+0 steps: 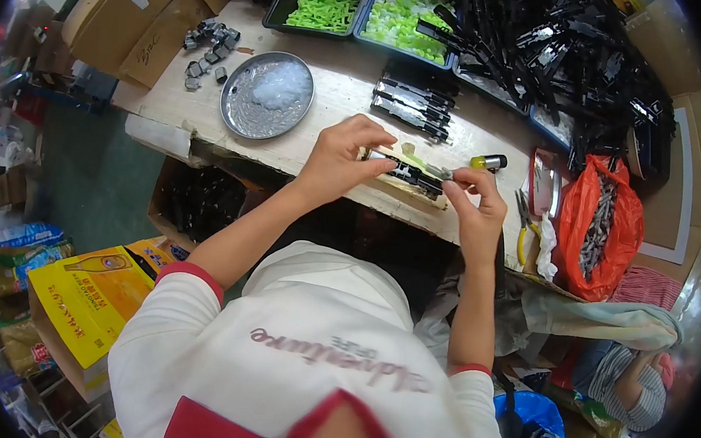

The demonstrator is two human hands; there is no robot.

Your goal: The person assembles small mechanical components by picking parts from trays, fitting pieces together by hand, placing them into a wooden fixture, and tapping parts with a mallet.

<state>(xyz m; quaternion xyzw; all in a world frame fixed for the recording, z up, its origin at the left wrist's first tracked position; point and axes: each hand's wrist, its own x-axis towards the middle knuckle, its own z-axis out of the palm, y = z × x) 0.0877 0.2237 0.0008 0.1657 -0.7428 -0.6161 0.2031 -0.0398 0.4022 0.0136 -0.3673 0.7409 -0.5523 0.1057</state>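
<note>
You had both bare hands at the near edge of the desk (335,109), right of its middle, over a long black part (411,174) that lay lengthwise along that edge. Your left hand (345,162) was at the part's left end, its thumb and index finger clamped on it, thumb on the near side. Your right hand (479,212) was at the other end, its thumb and index fingertips nearly together, pinching a small grey piece (438,172) just above the part.

Beyond your hands, toward the far edge, lay a row of black parts (412,108). Behind it stood a bin of green strips (274,22) and a bin of paler green pieces (407,52), with a heap of black parts (542,35) to their right. The round metal tray (238,117), left of the row, held a whitish, translucent material (283,86); grey metal blocks (206,60) lay near the left edge. Just beyond your right hand was a yellow-and-black cylinder (489,162). Toward the near right corner were pliers (524,227) and a red bag (573,226) of grey pieces.
</note>
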